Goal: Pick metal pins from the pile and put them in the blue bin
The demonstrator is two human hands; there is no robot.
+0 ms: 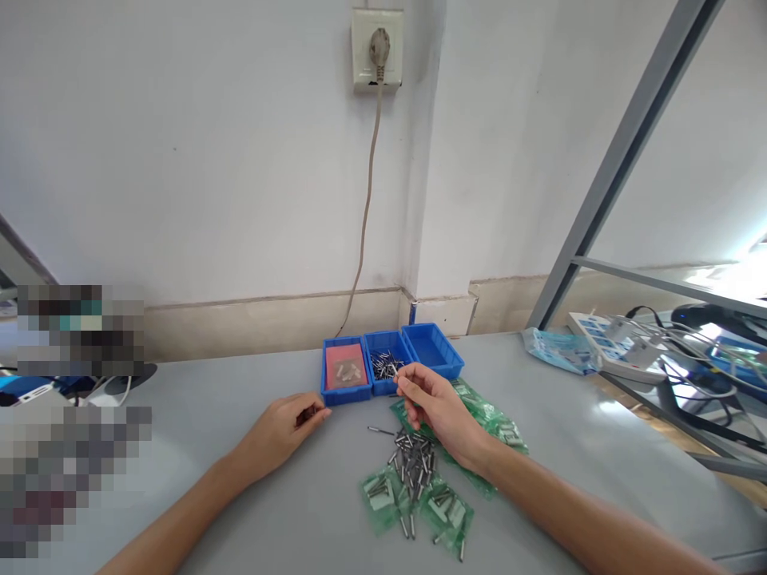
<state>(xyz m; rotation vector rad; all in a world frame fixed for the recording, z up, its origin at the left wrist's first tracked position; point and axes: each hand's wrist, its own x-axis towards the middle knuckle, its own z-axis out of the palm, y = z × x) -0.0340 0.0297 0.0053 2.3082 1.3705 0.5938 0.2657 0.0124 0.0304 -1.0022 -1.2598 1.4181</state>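
Observation:
My right hand point(436, 407) is over the front edge of the middle blue bin point(379, 388), thumb and forefinger pinched on what looks like a small metal pin. Inside that bin lie many metal pins point(387, 363). My left hand point(288, 431) rests on the table by the left blue bin point(347, 395), fingers curled; anything inside them is hidden. That bin holds a red sheet point(335, 357) with a small clear bag point(347, 371) on it. Between my hands is a pile of loose metal pins point(413, 459), with green plastic bags point(380, 499) of pins around it.
A third blue bin point(435, 351) stands at the right of the row. More green bags point(488, 415) lie beneath and beyond my right forearm. Farther right are a blue plastic packet point(560, 351), a power strip point(623, 351) with cables, and a grey metal frame point(617, 176). A wall cord point(367, 208) hangs behind.

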